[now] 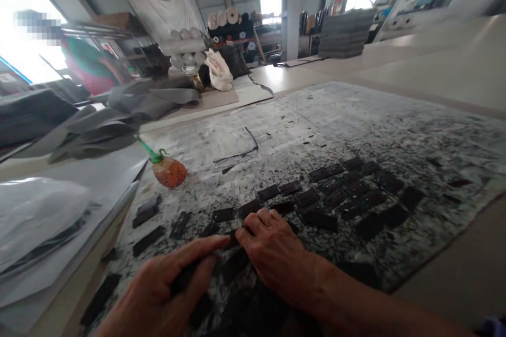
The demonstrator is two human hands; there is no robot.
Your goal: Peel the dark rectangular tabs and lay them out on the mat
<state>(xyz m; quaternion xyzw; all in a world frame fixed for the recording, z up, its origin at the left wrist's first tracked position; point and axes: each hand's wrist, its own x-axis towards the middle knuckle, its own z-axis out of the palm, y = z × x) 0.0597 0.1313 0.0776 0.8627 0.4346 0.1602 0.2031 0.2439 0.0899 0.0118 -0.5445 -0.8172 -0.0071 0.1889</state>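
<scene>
My left hand (158, 289) lies low at the front, with its thumb and fingers pinched on a dark flat strip (185, 276) that pokes out between them. My right hand (272, 253) rests beside it, fingers curled down onto small black rectangular pieces (227, 242) on the speckled cutting board (356, 116). Several more black pieces (340, 195) lie in loose rows just beyond my right hand and to its right. Whether the right fingers hold a piece is hidden under the hand.
A glue bottle with orange contents and a green nozzle (168, 168) lies on its side at the board's left edge. Grey material sheets (98, 126) pile up at the left. Clear plastic wrap (35, 216) sits at front left. Fabric rolls (225, 18) stand far back. A person in a red and green top (89, 66) stands at far left.
</scene>
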